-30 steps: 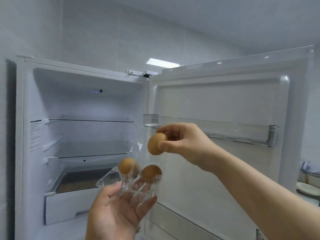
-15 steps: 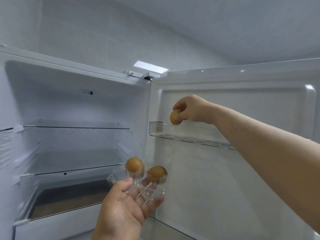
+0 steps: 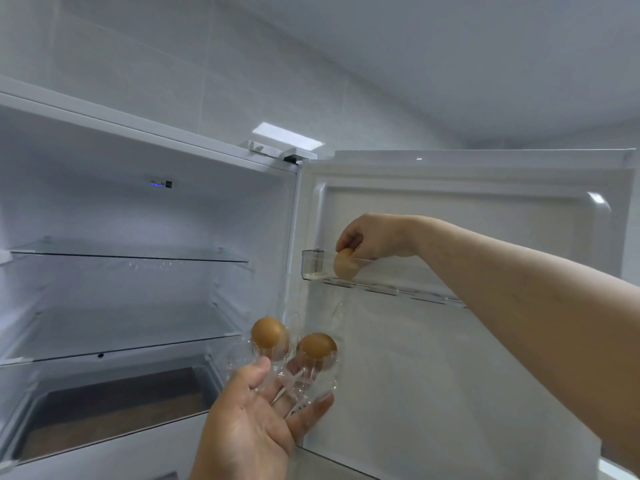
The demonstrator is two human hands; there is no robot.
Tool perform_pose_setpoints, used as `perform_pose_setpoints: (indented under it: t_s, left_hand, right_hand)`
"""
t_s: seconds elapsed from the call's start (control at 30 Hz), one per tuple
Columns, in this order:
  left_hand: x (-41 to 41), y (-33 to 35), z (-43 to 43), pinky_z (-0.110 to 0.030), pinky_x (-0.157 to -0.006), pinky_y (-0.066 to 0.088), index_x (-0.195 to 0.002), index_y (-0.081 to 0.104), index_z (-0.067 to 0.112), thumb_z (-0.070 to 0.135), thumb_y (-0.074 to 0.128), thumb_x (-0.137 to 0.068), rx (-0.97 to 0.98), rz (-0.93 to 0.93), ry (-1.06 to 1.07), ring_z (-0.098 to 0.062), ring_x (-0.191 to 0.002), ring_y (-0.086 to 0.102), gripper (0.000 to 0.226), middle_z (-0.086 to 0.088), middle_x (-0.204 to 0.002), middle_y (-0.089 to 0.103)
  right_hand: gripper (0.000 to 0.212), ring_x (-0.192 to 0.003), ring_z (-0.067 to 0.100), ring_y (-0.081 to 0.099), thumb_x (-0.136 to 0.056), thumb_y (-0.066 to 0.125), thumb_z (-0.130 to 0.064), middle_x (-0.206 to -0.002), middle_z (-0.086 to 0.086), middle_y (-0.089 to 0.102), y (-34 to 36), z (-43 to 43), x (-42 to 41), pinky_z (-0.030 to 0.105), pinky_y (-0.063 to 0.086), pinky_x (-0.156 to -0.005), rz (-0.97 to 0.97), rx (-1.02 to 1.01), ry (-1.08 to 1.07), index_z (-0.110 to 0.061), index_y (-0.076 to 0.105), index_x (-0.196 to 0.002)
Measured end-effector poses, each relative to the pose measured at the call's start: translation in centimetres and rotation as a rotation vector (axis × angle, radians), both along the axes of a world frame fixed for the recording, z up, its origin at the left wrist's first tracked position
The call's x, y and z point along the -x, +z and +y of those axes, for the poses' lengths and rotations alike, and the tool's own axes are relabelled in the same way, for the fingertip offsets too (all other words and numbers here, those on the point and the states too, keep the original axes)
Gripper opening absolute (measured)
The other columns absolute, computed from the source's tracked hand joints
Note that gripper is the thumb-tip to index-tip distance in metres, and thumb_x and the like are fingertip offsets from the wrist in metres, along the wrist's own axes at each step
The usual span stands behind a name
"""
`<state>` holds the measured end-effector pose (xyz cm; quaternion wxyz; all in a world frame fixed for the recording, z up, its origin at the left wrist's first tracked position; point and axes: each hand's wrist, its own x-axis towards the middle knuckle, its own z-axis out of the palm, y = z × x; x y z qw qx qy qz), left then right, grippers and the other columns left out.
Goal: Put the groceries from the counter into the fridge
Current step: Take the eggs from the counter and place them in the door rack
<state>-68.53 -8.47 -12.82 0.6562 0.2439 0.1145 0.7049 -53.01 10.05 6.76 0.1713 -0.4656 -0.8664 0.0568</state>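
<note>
Egg (image 3: 345,268) — brown, held by the right hand (image 3: 370,237), whose fingertips curl over its top and pinch it. It sits low inside the clear door bin (image 3: 311,265), at the hinge end of the open fridge door (image 3: 450,216). Whether it touches the bin floor cannot be told. Its long axis stands near upright, slightly tilted. The fingers hide the upper end, so which end points down is unclear.

Handling, as judged: light, rigid, thin-shelled and smooth. It would crack under a squeeze or a drop, and roll if laid on its side. The best hold is several fingertips around the widest part, with light pressure.

A second egg (image 3: 269,333) and third egg (image 3: 317,346) sit in a clear plastic tray (image 3: 311,382). The tray rests on the left hand (image 3: 256,420) — palm up, fingers spread beneath it.
</note>
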Motion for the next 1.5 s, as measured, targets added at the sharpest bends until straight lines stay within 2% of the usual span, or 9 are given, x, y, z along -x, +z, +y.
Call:
perform_pose_setpoints:
  t_s: [0.23, 0.4, 0.53, 0.7, 0.87, 1.17, 1.33, 1.4, 1.5]
  left_hand:
    - [-0.2, 0.4, -0.3, -0.058, -0.064, 0.054, -0.124, 0.058, 0.001, 0.02, 0.051, -0.085, 0.031, 0.014, 0.028, -0.046, -0.105, 0.063, 0.044, -0.03, -0.11, 0.068]
    - [-0.1, 0.3, -0.5, -0.058, -0.065, 0.055, -0.119, 0.06, 0.003, 0.022, 0.055, -0.073, 0.017, 0.028, 0.051, -0.047, -0.104, 0.064, 0.05, -0.03, -0.109, 0.068]
    - [-0.1, 0.4, -0.6, -0.056, -0.065, 0.056, -0.117, 0.061, 0.004, 0.022, 0.055, -0.071, -0.001, 0.031, 0.049, -0.044, -0.1, 0.067, 0.049, -0.03, -0.109, 0.068]
    - [-0.3, 0.0, -0.4, -0.054, -0.072, 0.055, -0.121, 0.06, 0.003, 0.023, 0.056, -0.073, -0.011, 0.058, 0.027, -0.043, -0.103, 0.067, 0.052, -0.027, -0.111, 0.069]
    - [-0.6, -0.7, -0.4, -0.056, -0.073, 0.055, -0.123, 0.06, 0.006, 0.025, 0.058, -0.072, -0.019, 0.081, 0.027, -0.039, -0.1, 0.07, 0.055, -0.025, -0.111, 0.069]
    - [-1.3, -1.2, 0.0, -0.054, -0.066, 0.06, -0.126, 0.058, 0.013, 0.0, 0.072, -0.054, -0.057, 0.138, 0.064, -0.035, -0.099, 0.071, 0.075, -0.017, -0.109, 0.072]
    - [-1.6, -1.0, -0.1, -0.054, -0.063, 0.059, -0.123, 0.061, 0.016, 0.016, 0.068, -0.059, -0.036, 0.136, 0.102, -0.034, -0.097, 0.071, 0.065, -0.014, -0.104, 0.074]
    - [-1.7, -0.9, -0.2, -0.056, -0.064, 0.059, -0.126, 0.058, 0.015, -0.001, 0.075, -0.052, -0.007, 0.138, 0.084, -0.037, -0.104, 0.067, 0.077, -0.015, -0.105, 0.074]
    - [-1.6, -1.1, -0.1, -0.056, -0.062, 0.059, -0.137, 0.046, 0.018, 0.002, 0.083, -0.045, 0.05, 0.118, 0.06, -0.042, -0.112, 0.06, 0.101, -0.023, -0.123, 0.064]
  right_hand:
    - [0.033, -0.094, 0.013, 0.066, -0.081, 0.076, -0.019, -0.107, -0.001, 0.072, -0.6, 0.1, 0.4, 0.029, 0.054, -0.095, -0.043, 0.011, -0.009, -0.018, 0.072, -0.113]
    - [0.031, -0.092, 0.012, 0.066, -0.079, 0.079, -0.02, -0.105, -0.001, 0.072, -0.6, 0.2, 0.8, 0.031, 0.055, -0.094, -0.1, 0.01, -0.027, -0.02, 0.073, -0.109]
    - [0.041, -0.098, 0.017, 0.065, -0.087, 0.074, -0.018, -0.117, 0.0, 0.065, 0.1, -1.1, 0.9, 0.028, 0.055, -0.09, -0.061, 0.088, -0.043, -0.018, 0.062, -0.126]
    - [0.021, -0.097, 0.017, 0.063, -0.089, 0.063, -0.021, -0.103, -0.003, 0.069, -0.3, -7.0, 2.9, 0.03, 0.052, -0.088, 0.055, -0.552, 0.041, -0.015, 0.07, -0.108]
    - [0.028, -0.097, 0.001, 0.063, -0.091, 0.064, -0.032, -0.105, -0.019, 0.066, -5.8, -11.9, 5.6, 0.018, 0.05, -0.089, -0.157, -0.175, 0.263, -0.028, 0.069, -0.118]
    - [0.03, -0.094, 0.015, 0.065, -0.09, 0.063, -0.038, -0.104, -0.004, 0.069, -6.7, -11.8, 7.6, 0.029, 0.056, -0.085, -0.369, -0.139, 0.199, -0.02, 0.069, -0.112]
    - [0.029, -0.087, 0.017, 0.067, -0.082, 0.073, -0.038, -0.095, -0.003, 0.07, -6.9, -11.7, 7.6, 0.033, 0.06, -0.08, -0.349, -0.161, 0.21, -0.02, 0.07, -0.104]
    - [0.028, -0.087, 0.017, 0.067, -0.08, 0.075, -0.034, -0.094, -0.002, 0.071, -7.0, -11.8, 7.5, 0.031, 0.06, -0.078, -0.335, -0.154, 0.21, -0.019, 0.07, -0.103]
    - [0.028, -0.086, 0.013, 0.065, -0.08, 0.075, -0.03, -0.095, -0.005, 0.068, -6.4, -12.0, 7.1, 0.024, 0.057, -0.071, -0.238, -0.126, 0.207, -0.021, 0.067, -0.105]
